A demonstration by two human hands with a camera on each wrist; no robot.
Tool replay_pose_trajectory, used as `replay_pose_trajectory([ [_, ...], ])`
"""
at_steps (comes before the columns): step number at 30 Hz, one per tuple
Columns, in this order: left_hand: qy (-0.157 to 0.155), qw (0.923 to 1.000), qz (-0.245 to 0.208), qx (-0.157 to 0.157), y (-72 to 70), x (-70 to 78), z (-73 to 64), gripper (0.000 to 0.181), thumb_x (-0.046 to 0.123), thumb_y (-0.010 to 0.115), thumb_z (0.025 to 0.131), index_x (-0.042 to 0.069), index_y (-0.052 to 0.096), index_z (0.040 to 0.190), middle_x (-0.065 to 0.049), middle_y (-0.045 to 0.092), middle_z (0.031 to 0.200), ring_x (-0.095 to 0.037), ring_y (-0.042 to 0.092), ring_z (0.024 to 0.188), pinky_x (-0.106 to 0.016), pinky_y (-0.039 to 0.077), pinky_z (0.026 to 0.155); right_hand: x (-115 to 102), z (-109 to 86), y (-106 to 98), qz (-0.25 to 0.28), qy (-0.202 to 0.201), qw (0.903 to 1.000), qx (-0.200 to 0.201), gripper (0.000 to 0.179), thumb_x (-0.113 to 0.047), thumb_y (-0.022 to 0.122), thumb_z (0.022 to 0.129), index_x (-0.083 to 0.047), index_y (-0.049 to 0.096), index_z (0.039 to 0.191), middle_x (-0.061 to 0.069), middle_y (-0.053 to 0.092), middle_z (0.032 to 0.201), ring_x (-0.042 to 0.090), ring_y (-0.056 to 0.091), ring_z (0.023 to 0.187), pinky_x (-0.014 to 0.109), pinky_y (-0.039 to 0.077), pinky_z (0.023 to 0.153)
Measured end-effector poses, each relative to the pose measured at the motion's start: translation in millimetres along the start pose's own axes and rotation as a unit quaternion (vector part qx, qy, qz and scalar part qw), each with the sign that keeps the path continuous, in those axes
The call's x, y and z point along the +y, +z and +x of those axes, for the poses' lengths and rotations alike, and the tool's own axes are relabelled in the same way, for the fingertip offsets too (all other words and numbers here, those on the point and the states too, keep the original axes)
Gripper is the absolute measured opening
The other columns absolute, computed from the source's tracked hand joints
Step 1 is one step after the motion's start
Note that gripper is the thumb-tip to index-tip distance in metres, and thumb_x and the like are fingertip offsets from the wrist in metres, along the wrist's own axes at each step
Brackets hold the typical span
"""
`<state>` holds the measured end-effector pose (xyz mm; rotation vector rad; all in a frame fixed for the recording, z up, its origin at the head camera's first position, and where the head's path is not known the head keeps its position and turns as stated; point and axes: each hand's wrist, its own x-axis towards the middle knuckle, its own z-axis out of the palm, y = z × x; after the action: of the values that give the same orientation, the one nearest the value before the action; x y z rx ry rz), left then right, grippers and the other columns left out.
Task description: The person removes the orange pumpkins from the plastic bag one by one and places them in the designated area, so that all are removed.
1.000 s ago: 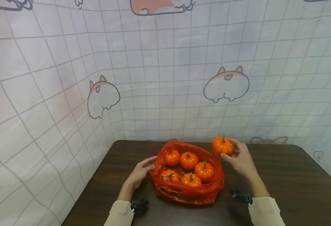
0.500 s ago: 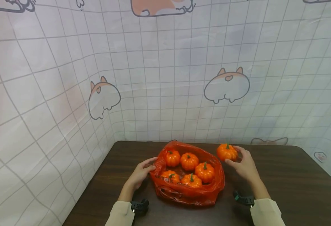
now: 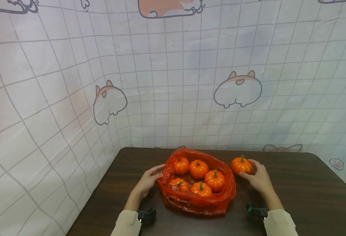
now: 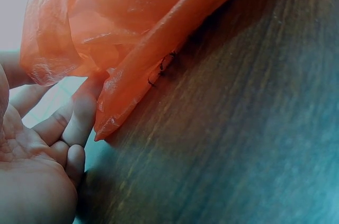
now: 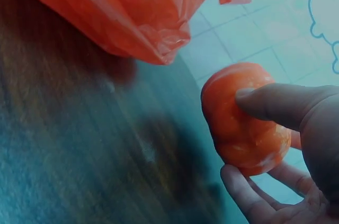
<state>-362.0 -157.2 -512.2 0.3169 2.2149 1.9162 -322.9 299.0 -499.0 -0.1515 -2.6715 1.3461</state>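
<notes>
A red plastic bag [image 3: 196, 203] stands with its mouth spread wide, several small orange pumpkins [image 3: 198, 169] with green stems inside. At its left side, my left hand [image 3: 146, 182] holds the bag's rim between thumb and fingers; in the left wrist view the fingers [image 4: 79, 121] curl against the film. To the right of the bag, my right hand [image 3: 259, 178] grips another small pumpkin [image 3: 241, 166] just outside the rim. The right wrist view shows the thumb on this pumpkin [image 5: 243, 123] and fingers beneath it. Whether it touches the table cannot be told.
The dark wood table [image 3: 302, 190] extends to both sides of the bag. Behind it and along the left hangs a white grid-patterned cloth [image 3: 173, 98] with cartoon animals. Black straps [image 3: 256, 210] sit at both wrists.
My right hand has lowered the pumpkin and carried it slightly right, from above the bag's rim level down beside the bag. My left hand and the bag stay nearly where they were.
</notes>
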Motion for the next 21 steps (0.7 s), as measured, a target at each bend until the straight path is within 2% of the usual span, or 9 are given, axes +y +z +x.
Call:
replay_pose_trajectory([
  [11, 0.004, 0.9999, 0.01, 0.01, 1.2, 2.0, -2.2, 0.045, 0.016, 0.058, 0.103, 0.01, 0.055, 0.147, -0.01, 0.066, 0.108, -0.015, 0.065, 0.095, -0.031, 0.053, 0.085, 6.4, 2.6, 4.2, 0.014, 0.001, 0.9999, -0.005, 0.081, -0.022, 0.074, 0.093, 0.001, 0.028, 0.156, 0.037, 0.026, 0.151, 0.052, 0.039, 0.13, 0.068, 0.034, 0.108],
  [21, 0.004, 1.0, 0.003, 0.004, 0.4, 1.4, -2.5, 0.046, 0.015, 0.057, 0.103, 0.009, 0.054, 0.148, -0.009, 0.065, 0.107, -0.014, 0.064, 0.093, -0.03, 0.053, 0.082, 7.2, 5.1, 6.2, 0.016, 0.001, 0.9998, -0.012, 0.08, -0.019, 0.072, 0.095, -0.001, 0.025, 0.157, 0.037, 0.022, 0.152, 0.05, 0.039, 0.127, 0.069, 0.035, 0.107],
])
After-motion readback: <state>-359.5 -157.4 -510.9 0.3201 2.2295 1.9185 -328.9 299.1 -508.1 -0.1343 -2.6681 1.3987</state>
